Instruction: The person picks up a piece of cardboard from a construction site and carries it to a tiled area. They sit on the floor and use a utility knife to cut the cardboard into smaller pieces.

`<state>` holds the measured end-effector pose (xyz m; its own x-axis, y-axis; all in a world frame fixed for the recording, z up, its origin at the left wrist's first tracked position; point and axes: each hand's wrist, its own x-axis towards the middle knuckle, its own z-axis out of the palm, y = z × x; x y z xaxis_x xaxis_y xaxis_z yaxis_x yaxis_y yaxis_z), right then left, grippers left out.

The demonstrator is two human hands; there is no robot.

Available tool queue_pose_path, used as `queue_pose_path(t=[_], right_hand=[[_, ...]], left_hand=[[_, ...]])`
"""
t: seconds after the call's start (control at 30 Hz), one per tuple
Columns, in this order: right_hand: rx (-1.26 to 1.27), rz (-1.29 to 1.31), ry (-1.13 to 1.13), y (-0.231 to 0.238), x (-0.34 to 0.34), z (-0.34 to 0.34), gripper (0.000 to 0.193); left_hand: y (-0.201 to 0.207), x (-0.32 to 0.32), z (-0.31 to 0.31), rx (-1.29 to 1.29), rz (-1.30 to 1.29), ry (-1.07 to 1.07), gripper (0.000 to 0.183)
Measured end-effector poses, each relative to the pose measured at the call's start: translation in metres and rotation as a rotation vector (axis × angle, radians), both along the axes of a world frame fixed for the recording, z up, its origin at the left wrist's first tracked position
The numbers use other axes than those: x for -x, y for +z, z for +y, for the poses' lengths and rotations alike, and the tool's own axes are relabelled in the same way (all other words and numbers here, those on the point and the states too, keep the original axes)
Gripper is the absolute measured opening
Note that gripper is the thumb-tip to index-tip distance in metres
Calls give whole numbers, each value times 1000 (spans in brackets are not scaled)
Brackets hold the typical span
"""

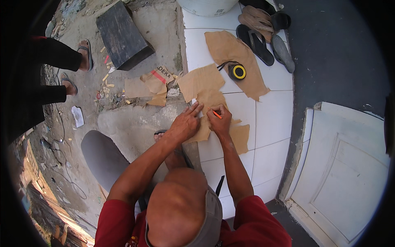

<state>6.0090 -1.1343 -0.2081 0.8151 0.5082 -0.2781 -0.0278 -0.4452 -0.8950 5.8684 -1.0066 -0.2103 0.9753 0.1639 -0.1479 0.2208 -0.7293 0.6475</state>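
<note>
A piece of brown paper (210, 99) lies on the white tiles in front of me, its lower part reaching under both hands. My left hand (187, 122) presses on its left side with the fingers stretched out. Held in the fingers of my right hand (221, 121) is a thin orange pencil (217, 114), slanting over the paper; its tip is too small to make out. Another torn brown piece (240, 138) sits under and beside my right wrist. Beyond the hands, a black and yellow tape measure (237, 71) rests on a larger brown sheet (230, 47).
Several sandals (259, 45) stand at the far right beside a dark wall. A white door (345, 164) is at the right. On the concrete at the left are a dark wooden block (123, 37), paper scraps (158, 80) and another person's sandalled feet (85, 55). A white bucket (207, 6) stands at the back.
</note>
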Motion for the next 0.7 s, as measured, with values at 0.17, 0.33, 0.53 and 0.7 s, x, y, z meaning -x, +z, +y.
queue_pose_path(t=[0.17, 0.33, 0.53, 0.7], right_hand=[[-19, 10, 20, -26, -7, -30, 15], [-77, 176, -92, -12, -7, -18, 16], [-120, 126, -123, -6, -10, -4, 15], [-90, 81, -53, -24, -14, -17, 15]], left_hand=[[2, -7, 0, -1, 7, -41, 27], [-8, -1, -3, -14, -37, 5, 23], [-8, 1, -2, -18, -30, -10, 22], [-8, -3, -4, -29, -61, -5, 22]])
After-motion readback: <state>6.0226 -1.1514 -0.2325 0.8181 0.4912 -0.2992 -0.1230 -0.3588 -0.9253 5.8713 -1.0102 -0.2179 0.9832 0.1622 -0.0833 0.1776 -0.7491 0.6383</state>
